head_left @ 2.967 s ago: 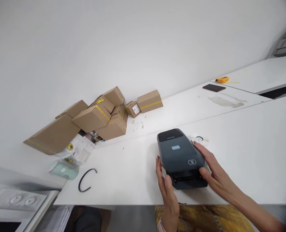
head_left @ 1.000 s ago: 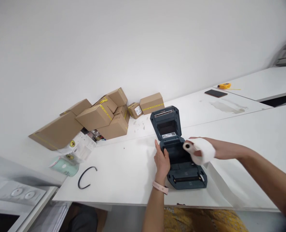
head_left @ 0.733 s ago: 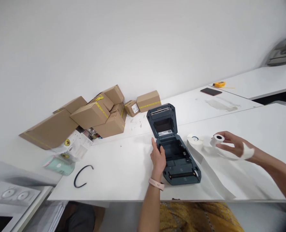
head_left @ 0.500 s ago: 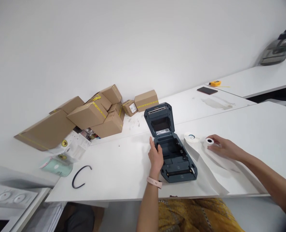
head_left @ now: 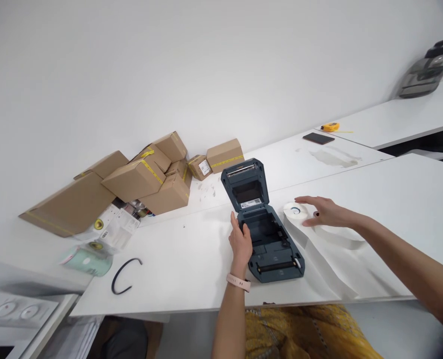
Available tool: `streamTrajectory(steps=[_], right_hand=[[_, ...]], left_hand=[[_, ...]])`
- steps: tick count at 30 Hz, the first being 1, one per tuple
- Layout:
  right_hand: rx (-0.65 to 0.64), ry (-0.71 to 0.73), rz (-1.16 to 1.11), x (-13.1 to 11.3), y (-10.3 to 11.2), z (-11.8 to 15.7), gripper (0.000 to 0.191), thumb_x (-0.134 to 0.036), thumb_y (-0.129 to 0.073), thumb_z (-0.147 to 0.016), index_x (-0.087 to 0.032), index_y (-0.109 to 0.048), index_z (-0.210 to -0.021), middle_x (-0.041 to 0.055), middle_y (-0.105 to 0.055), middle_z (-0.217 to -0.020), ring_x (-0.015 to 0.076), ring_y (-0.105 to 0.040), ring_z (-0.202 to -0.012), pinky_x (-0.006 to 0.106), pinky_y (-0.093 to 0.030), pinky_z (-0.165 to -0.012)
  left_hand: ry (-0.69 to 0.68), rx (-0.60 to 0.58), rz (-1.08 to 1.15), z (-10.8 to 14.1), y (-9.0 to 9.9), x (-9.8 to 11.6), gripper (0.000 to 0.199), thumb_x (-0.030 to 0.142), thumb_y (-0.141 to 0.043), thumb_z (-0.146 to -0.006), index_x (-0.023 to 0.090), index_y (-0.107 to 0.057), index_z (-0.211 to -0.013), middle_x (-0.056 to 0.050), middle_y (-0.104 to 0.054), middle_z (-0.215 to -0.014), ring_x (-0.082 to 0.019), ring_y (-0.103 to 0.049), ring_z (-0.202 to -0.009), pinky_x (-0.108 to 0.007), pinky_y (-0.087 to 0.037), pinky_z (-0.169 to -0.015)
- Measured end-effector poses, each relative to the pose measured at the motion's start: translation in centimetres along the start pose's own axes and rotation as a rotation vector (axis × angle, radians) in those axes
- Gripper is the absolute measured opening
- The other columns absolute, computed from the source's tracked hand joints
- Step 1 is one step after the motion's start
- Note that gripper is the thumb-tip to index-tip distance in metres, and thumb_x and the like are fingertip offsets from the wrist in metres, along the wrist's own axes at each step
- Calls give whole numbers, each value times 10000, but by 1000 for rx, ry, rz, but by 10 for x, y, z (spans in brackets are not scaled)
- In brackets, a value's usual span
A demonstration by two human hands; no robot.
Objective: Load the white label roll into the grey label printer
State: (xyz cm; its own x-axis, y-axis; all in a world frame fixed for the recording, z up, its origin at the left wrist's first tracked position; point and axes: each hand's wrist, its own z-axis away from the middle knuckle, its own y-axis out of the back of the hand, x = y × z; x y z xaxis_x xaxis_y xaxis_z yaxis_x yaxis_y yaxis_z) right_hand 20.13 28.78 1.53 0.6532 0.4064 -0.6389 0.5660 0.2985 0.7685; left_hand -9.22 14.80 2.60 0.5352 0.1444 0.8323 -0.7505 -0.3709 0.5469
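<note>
A dark blue-grey label printer [head_left: 275,249] stands on the white table with its lid [head_left: 245,185] raised and its inner bay showing. My left hand [head_left: 240,242] lies against its left side, fingers stretched up and thumb apart at the rim. Right of the printer is a white label roll [head_left: 295,211] with a blue ring in its core; a strip trails from it toward the table's front edge. My right hand [head_left: 328,212] reaches to this roll, thumb and fingers spread at its right side; contact is unclear. A second, smaller paper roll is mostly hidden behind that hand, its loose paper [head_left: 343,239] curling rightward.
Cardboard boxes [head_left: 133,180] are piled against the wall at left. A black curved band [head_left: 122,276] and a mint-green cylinder [head_left: 90,262] lie near the left end. Farther back are a phone [head_left: 319,138], a yellow tape measure [head_left: 330,127] and a large clear bottle [head_left: 426,75].
My right hand has let go of the smaller roll and shifted left to the roll with the blue ring. My left hand stays at the printer. The view has shifted slightly.
</note>
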Motion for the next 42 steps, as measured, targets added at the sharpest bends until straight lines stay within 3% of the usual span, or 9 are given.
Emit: streamTrajectory(steps=[3, 7, 12, 14, 17, 22, 25, 31, 42], right_hand=[[-13, 23, 68, -12, -10, -14, 747, -544, -742, -587, -279, -573, -1265, 126, -670, -1339, 397, -537, -1340, 644, -131, -1208], [36, 65, 12, -19, -14, -13, 621, -510, -774, -560, -275, -590, -1104, 85, -744, -1116, 382, -658, -1158, 640, -134, -1203], [119, 22, -182, -28, 17, 10, 576, -450, -708, -713, -280, -539, -1237, 122, -720, -1170, 346, -696, -1014, 484, -537, -893], [99, -1, -451, -41, 30, 17, 638, -438, -687, -760, -315, -474, -1348, 104, -727, -1154, 303, -716, -890, 393, -568, -690], [16, 90, -721, -76, 34, 18, 715, -433, -735, -740, -286, -457, -1382, 116, -726, -1166, 313, -712, -961, 393, -574, -746], [-231, 396, -337, -140, 4, -5, 648, -376, -789, -636, -228, -600, -1238, 85, -677, -1216, 306, -643, -1119, 404, -519, -947], [-326, 513, -89, -158, -14, -20, 634, -342, -787, -611, -223, -627, -1213, 82, -660, -1167, 298, -638, -1072, 409, -510, -937], [-410, 480, 87, -162, -24, -38, 668, -362, -798, -603, -244, -633, -1239, 81, -658, -1117, 311, -651, -1013, 399, -520, -848], [-497, 356, 306, -168, -32, -48, 774, -489, -785, -598, -191, -610, -1290, 144, -656, -1256, 402, -616, -1151, 457, -492, -932]], left_hand=[[-17, -2, -2, -1, 2, 0, 654, 325, -383, -1001, 183, -187, -1609, -171, -450, -1579, -267, -427, -1469, -434, -340, -1168], [-14, 13, 29, -3, 5, -2, 674, 330, -450, -980, 189, -220, -1599, -173, -545, -1505, -260, -504, -1414, -424, -378, -1146], [-2, 50, 103, -3, 1, -6, 684, 367, -508, -965, 216, -262, -1585, -156, -571, -1485, -250, -538, -1385, -392, -407, -1128], [3, 59, 120, -2, -1, -7, 673, 360, -499, -970, 224, -262, -1585, -148, -561, -1496, -242, -538, -1385, -387, -410, -1128], [0, 58, 117, -3, -1, -8, 669, 331, -491, -971, 216, -259, -1587, -145, -555, -1502, -232, -523, -1399, -387, -394, -1145], [-7, 5, 194, -9, 9, -11, 717, 375, -569, -941, 225, -295, -1586, -133, -603, -1455, -262, -551, -1372, -419, -419, -1134], [-39, -46, 251, -16, 15, -13, 592, 351, -613, -909, 295, -496, -1486, -51, -599, -1471, -255, -560, -1362, -387, -453, -1114], [-37, -95, 231, -25, 18, -14, 304, 250, -630, -848, 253, -792, -1105, -41, -641, -1421, -287, -581, -1332, -406, -459, -1113], [-9, -111, 273, -25, 17, -20, 389, 278, -642, -845, 226, -755, -1213, -83, -537, -1521, -293, -505, -1410, -415, -371, -1181]])
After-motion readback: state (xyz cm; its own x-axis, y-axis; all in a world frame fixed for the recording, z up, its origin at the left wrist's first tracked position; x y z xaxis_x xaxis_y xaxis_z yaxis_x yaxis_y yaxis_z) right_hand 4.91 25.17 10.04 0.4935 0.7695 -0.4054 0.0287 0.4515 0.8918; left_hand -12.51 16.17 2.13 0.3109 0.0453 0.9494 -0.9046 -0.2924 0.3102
